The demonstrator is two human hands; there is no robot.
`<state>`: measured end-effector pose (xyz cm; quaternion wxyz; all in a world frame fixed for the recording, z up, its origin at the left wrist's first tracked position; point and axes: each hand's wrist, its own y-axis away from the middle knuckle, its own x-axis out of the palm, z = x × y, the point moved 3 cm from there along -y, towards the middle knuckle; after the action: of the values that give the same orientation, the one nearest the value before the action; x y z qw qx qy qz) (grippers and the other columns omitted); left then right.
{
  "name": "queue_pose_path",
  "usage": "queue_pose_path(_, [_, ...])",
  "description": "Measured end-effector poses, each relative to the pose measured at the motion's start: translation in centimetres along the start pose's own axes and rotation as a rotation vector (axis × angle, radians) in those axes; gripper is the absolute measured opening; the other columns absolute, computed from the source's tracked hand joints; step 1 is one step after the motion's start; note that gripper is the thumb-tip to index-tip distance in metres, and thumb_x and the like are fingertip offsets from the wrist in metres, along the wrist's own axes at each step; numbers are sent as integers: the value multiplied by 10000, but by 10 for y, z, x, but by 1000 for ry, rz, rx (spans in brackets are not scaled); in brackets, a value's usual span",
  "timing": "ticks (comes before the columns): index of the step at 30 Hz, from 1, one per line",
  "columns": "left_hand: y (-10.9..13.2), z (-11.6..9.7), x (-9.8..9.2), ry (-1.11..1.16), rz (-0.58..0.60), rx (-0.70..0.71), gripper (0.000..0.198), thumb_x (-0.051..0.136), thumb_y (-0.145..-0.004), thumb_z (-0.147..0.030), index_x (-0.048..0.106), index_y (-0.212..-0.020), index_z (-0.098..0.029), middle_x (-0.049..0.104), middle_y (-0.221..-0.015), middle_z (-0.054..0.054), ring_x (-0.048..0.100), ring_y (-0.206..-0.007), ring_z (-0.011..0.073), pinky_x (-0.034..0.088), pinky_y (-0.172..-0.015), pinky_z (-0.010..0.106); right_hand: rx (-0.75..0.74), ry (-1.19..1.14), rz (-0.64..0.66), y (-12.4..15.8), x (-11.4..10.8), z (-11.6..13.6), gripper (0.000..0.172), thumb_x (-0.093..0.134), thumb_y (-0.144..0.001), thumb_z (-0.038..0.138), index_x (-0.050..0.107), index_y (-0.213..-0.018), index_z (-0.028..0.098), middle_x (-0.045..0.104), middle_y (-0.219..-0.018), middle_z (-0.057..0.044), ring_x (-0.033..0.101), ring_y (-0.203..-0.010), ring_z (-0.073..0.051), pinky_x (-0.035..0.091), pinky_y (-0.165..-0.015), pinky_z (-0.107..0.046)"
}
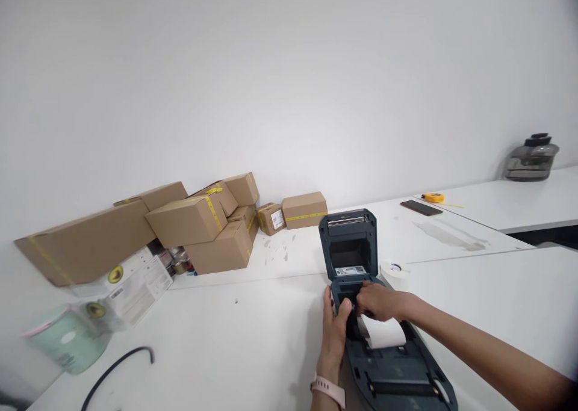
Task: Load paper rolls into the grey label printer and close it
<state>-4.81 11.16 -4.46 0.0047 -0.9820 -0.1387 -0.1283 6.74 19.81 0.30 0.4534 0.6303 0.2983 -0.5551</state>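
A dark label printer (397, 369) stands on the white table with its lid (350, 242) raised on the far side. My left hand (333, 330) grips the printer's left side, thumb over the rim of the open compartment. Inside that compartment my right hand (378, 301) is closed, with its fingers curled downward and their tips hidden. A white paper strip (383, 333) curls out just below the right hand; whether the fingers touch it, I cannot tell. Behind the right wrist, a white label roll (394, 272) lies on the table beside the printer.
Stacked cardboard boxes (217, 245) lean along the wall at left. A green bucket (67, 342) and a black curved cable (118, 363) are at front left. At back right are a black phone (421, 207), a yellow tape measure (432, 198) and a dark transparent container (533, 161).
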Motion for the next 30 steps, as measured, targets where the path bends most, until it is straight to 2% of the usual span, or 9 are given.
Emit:
queue_pose_path(6, [11, -6, -2, -75, -31, 85, 713, 638, -822, -557, 493, -1414, -186, 495, -1494, 105, 434, -1394, 256, 377, -1111, 298, 8, 46, 37, 4, -1, 5, 96, 636, -885, 227, 713, -893, 169, 741, -886, -23, 681, -896, -193, 434, -969, -434])
queue_pose_path(10, [10, -5, -2, -95, -50, 130, 656, 633, -825, -526, 541, -1368, -169, 556, -1433, 119, 492, -1341, 259, 397, -1093, 315, 21, 48, 48, 1, 1, 6, 267, 600, -947, 392, 656, -1047, 150, 691, -1065, -47, 661, -965, -184, 524, -895, -424])
queue_pose_path(15, [21, -14, -8, -176, -208, 212, 615, 560, -849, -586, 589, -1281, -149, 580, -1379, 154, 507, -1292, 292, 381, -1090, 378, -1, -26, -55, 12, -12, 10, 158, 716, -786, 191, 650, -646, 162, 674, -661, 14, 652, -719, -171, 463, -883, -385])
queue_pose_path(17, [37, -24, -8, -243, -253, 331, 516, 468, -894, -604, 667, -1111, -180, 662, -1217, 134, 561, -1185, 287, 405, -1050, 390, -14, -90, -168, 29, -29, 9, 186, 716, -720, 170, 622, -560, 180, 647, -575, 25, 630, -649, -164, 448, -830, -334])
queue_pose_path(20, [65, -36, -1, -320, -194, 478, 511, 366, -933, -592, 702, -891, -209, 692, -979, 125, 616, -1002, 280, 472, -930, 379, 20, -188, -413, 60, -65, 1, 225, 553, -894, 329, 689, -761, 207, 724, -790, -15, 657, -779, -185, 459, -790, -301])
queue_pose_path(22, [79, -36, 8, -358, -106, 485, 401, 465, -910, -520, 711, -990, -214, 682, -1050, 132, 612, -1032, 286, 475, -942, 369, 112, -281, -760, 79, -95, -12, 342, 398, -986, 400, 681, -950, 213, 725, -976, -65, 649, -950, -218, 467, -879, -342])
queue_pose_path(25, [88, -22, 19, -496, -84, 396, 401, 693, -757, -300, 686, -1150, -222, 648, -1217, 139, 561, -1180, 317, 444, -1033, 387, 277, -512, -1292, 91, -127, -37, 387, 452, -960, 496, 604, -1218, 252, 630, -1289, -104, 521, -1252, -279, 396, -1058, -455])
queue_pose_path(27, [91, -10, 26, -608, -120, 462, 311, 702, -713, -190, 718, -1020, -236, 696, -1091, 123, 595, -1121, 306, 425, -1063, 426, 324, -657, -1337, 83, -136, -50, 521, 479, -932, 557, 505, -1376, 284, 516, -1457, -100, 436, -1356, -304, 401, -1067, -496])
queue_pose_path(30, [102, 3, 36, -698, -204, 831, 190, 570, -778, -92, 663, -749, -254, 666, -714, 19, 632, -780, 201, 422, -1045, 453, 301, -779, -1194, 68, -139, -55, 530, 397, -949, 613, 571, -1334, 291, 605, -1382, -84, 556, -1253, -300, 479, -995, -462])
